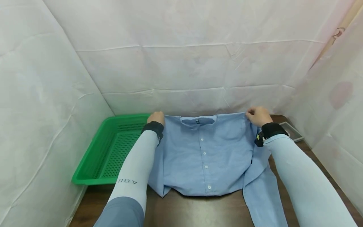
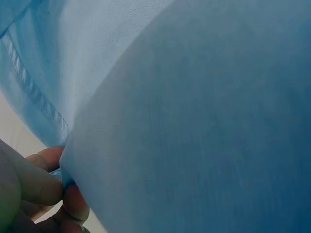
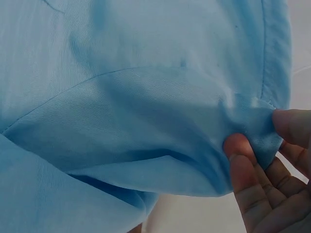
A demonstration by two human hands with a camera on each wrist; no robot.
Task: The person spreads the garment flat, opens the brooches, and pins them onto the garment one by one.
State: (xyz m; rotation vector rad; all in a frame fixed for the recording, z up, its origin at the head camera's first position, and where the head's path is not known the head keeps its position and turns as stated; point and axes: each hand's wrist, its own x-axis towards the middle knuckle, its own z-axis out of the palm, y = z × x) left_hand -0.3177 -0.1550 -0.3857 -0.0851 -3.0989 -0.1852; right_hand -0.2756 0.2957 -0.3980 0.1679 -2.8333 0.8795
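Observation:
A light blue button-up shirt (image 1: 184, 151) is held up by its shoulders, its collar at the top and its button front toward me. My left hand (image 1: 156, 118) grips the shoulder on the left; in the left wrist view its fingers (image 2: 46, 187) pinch a fold of the cloth. At the opposite shoulder my right hand (image 1: 258, 116) pinches the fabric, and the right wrist view shows the thumb and fingers (image 3: 250, 184) on the shoulder seam. The sleeves hang down at both sides, the right one reaching toward the table's front.
To the left stands a green plastic basket (image 1: 85, 170) with perforated sides, partly behind my left arm. A grey-framed tray (image 1: 295, 134) lies at the back right, partly hidden by my right wrist. Brown table (image 1: 170, 211) below; white sheets (image 1: 181, 69) enclose the back and sides.

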